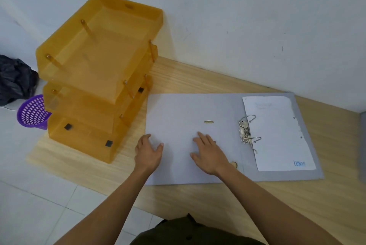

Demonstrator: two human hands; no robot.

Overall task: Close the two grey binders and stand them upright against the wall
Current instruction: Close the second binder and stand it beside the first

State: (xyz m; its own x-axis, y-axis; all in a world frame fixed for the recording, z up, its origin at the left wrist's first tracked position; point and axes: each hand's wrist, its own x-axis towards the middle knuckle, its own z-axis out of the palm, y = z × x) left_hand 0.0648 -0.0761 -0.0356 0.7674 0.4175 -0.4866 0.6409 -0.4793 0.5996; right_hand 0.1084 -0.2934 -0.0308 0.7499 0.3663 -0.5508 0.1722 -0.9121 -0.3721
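Observation:
A grey binder [178,114] lies open and flat on the wooden table [198,199], close to the white wall [237,17]. Its metal ring mechanism [247,132] stands open at the spine, and a white sheet marked LUNAS [277,134] lies on the right cover. My left hand [148,151] rests at the left cover's outer edge, fingers spread. My right hand [210,153] lies flat on the left cover, fingers apart. A grey edge, perhaps the second binder [362,145], shows at the far right border, mostly out of view.
A stack of orange translucent letter trays [99,78] stands on the table just left of the binder. Beyond the table's left edge on the tiled floor sit a purple perforated basket [32,112] and a dark crumpled bag [15,80].

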